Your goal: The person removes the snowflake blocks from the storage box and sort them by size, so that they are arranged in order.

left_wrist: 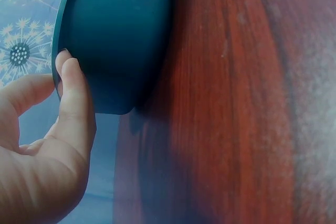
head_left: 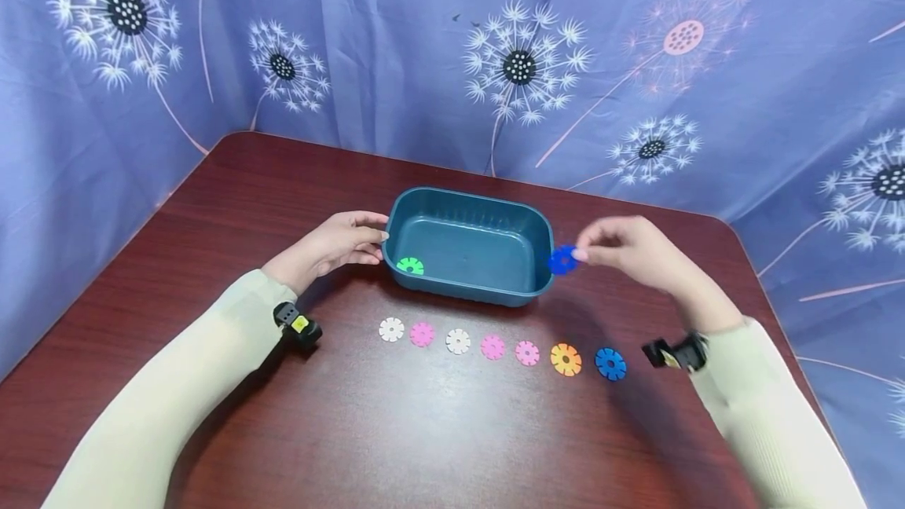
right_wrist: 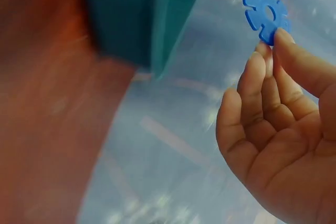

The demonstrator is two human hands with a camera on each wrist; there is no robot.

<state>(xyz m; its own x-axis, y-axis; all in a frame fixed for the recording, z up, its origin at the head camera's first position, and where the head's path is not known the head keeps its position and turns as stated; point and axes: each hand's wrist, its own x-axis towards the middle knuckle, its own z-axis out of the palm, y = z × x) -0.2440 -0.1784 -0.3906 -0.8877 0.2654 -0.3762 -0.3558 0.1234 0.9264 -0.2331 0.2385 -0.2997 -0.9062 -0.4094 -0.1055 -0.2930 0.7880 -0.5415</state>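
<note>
My left hand pinches the left rim of a dark teal plastic tub, its thumb and fingers either side of the edge in the left wrist view. Inside the tub's near left corner lies a green notched disc. Between the thumb and fingertips of my right hand is a blue notched disc with a round centre hole. In the head view that disc overlaps the tub's right rim; the right wrist view has it raised, beside the tub's wall.
In front of the tub runs a row of flat notched discs: white, pink and others, ending with an orange one and a blue one at the right. They lie on a dark red wooden table. A dandelion-patterned curtain hangs behind.
</note>
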